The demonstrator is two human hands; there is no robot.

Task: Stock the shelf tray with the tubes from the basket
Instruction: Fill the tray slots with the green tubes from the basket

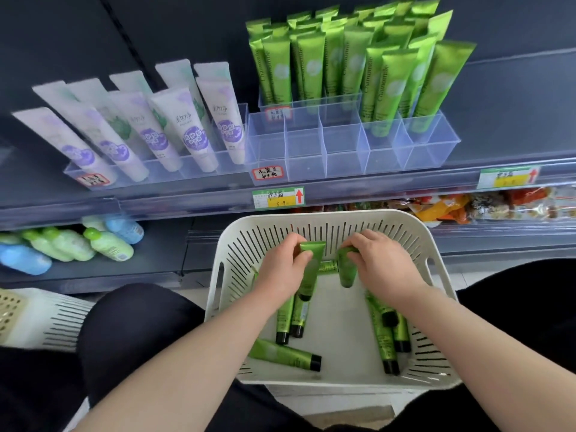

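Left hand (282,269): curled round a green tube (312,248) near its flat crimped end.
Right hand (378,266): pinching a second tube (347,274), cap hanging down.
Basket (311,218): white and slotted, with loose tubes (285,353) lying flat inside.
Shelf tray (305,165): clear and divided, standing tubes (386,88) at the back, front-left compartments empty.
Handling: probably light, soft-walled and glossy, so slippery. The firmest hold looks to be the stiff crimp or the shoulder by the cap.

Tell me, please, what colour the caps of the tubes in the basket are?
Black, best seen in the head view on the caps of the loose tubes.
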